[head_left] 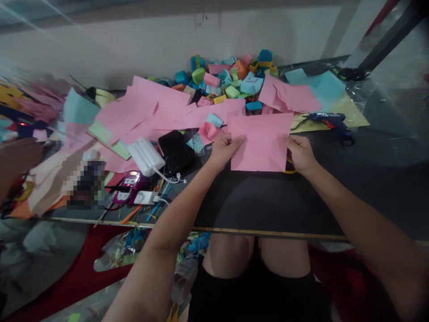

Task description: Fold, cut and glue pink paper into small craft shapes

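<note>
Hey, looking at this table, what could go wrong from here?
The pink sheet, held at its sides by the left hand and right hand, might crease if pulled unevenly. The blue glue gun lies beyond the right hand; if hot, it could burn on contact. The white cable near the left forearm could snag.

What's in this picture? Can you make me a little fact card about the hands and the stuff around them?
Left grip: holds the pink sheet by its left side
Right grip: holds its right side
Farther back: colourful pile of small paper pieces
To the right: blue glue gun
To the left: white box with a cable
</note>
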Demonstrator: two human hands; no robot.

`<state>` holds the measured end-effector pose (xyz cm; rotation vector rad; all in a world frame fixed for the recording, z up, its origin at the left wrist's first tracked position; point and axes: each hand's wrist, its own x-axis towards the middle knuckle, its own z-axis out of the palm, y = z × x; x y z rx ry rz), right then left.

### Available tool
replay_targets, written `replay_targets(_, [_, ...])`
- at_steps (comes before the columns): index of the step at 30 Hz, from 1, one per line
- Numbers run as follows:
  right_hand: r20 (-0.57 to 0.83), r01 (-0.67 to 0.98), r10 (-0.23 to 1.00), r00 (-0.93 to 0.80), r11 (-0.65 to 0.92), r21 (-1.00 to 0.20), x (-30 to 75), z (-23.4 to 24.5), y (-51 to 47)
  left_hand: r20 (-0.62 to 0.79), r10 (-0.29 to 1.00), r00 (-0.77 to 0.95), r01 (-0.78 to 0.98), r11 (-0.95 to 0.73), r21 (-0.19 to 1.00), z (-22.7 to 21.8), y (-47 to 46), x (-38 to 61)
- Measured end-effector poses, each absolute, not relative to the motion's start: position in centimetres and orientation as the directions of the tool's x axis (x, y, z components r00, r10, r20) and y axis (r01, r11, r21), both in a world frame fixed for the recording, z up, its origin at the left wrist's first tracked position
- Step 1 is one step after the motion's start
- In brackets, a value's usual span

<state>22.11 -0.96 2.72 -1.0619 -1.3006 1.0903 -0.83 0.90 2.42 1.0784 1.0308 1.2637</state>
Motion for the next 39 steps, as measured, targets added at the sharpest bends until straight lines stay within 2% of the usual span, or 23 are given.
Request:
replay_targets(10, [0.203,0.012,0.979,-0.016,0.203,-0.979,22.2,2.8,-1.1,-0.010,0.999,0.050,-0.148,0.017,0.989,3.2,0.5,-0.8])
replay_targets(17, [0.165,-0.036,0.986,-0.005,0.165,-0.986,22.3,2.4,-1.0,-0.043,0.996,0.073,-0.386,0.068,0.920,2.8,0.7,-1.1])
replay_targets(23, [0.227,0.079,0.973,0.053,0.222,-0.972,22.0,3.0,-1.6,0.001,0.988,0.154,-0.528,0.081,0.845,3.4,0.7,-0.8])
replay_targets(29, [0.292,0.320,0.955,-0.052,0.293,-0.901,21.6,3.9,-2.2,-0.099,0.986,0.133,-0.385,0.144,0.912,2.8,0.6,-1.0])
replay_targets(36, [0.292,0.254,0.957,-0.004,0.283,-0.925,22.2,2.6,-1.6,-0.101,0.994,0.043,-0.277,0.109,0.955,2.1,1.0,-0.7])
replay_targets(39, [0.449,0.447,0.894,0.005,0.399,-0.800,22.9,2.7,-1.6,-0.095,0.995,0.037,-0.234,0.101,0.967,2.3,1.2,-0.8])
